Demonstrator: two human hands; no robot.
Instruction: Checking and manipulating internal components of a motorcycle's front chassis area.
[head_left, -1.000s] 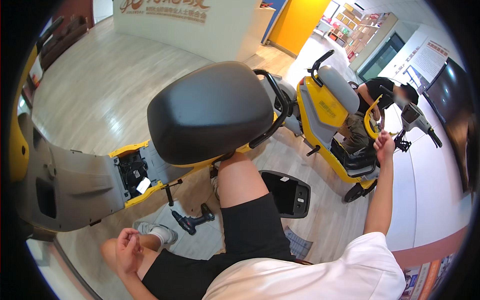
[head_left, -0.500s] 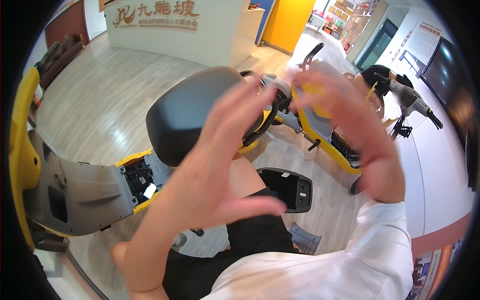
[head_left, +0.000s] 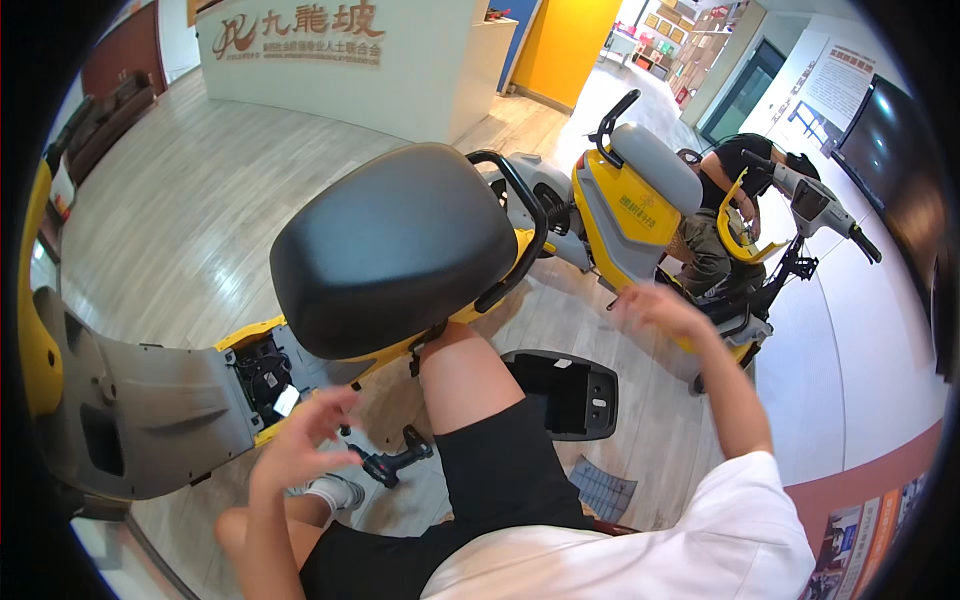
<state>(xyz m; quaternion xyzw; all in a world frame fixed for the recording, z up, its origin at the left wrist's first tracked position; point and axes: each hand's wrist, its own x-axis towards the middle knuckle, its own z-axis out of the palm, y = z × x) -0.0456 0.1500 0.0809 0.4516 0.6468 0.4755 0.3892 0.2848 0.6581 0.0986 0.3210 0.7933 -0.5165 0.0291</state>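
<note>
My left hand (head_left: 312, 438) is raised empty, fingers apart, near the open compartment (head_left: 265, 372) in the scooter's grey floorboard. My right hand (head_left: 662, 312), slightly blurred, is held out to the right with loose, spread fingers and nothing in it. Between my hands stands the yellow and grey scooter with its broad black seat (head_left: 400, 250) and black grab rail (head_left: 535, 215); neither hand touches it. A black cordless drill (head_left: 395, 460) lies on the floor just right of my left hand. Beside my knee sits an open black plastic bin (head_left: 562, 400).
A second yellow scooter with a grey seat (head_left: 655, 165) stands beyond my right hand. Behind it a person in a black shirt (head_left: 735, 175) crouches by a yellow panel. A grey mat (head_left: 604, 486) lies near my right side. A white counter (head_left: 340, 85) stands at the back.
Both hands have come down from in front of my view and moved apart, left hand to the lower left, right hand lower on the right. The drill and second scooter now show fully.
</note>
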